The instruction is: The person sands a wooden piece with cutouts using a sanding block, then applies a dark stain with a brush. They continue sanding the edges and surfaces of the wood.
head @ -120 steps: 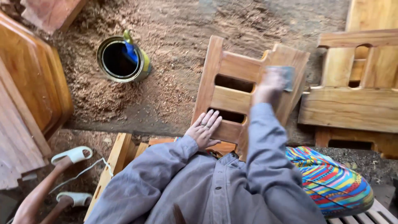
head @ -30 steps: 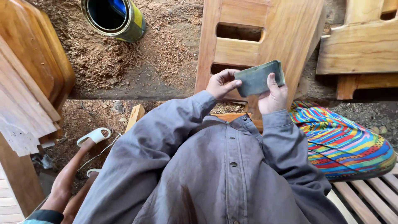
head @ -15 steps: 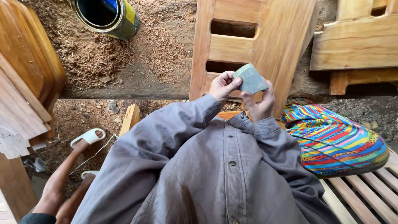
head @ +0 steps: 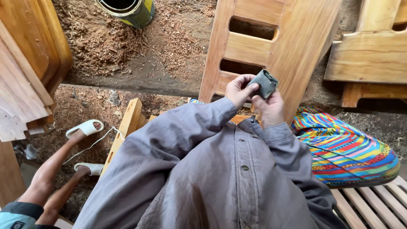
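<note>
Paint can (head: pixel 127 10) cut off at top edge — contents unseen.

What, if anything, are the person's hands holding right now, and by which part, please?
Both hands hold a folded grey-green abrasive sheet: left hand pinches its left edge, right hand supports it underneath.

At my eleven o'clock stands a paint can (head: pixel 127 10) on sawdust (head: pixel 97 38); a striped bag (head: pixel 347 148) (rainbow-coloured) lies at three; white sandals (head: pixel 85 127) at nine.

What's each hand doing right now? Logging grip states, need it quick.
Left hand: closed, fingers pinching the folded grey-green sanding sheet.
Right hand: closed on the same sheet from below.
</note>
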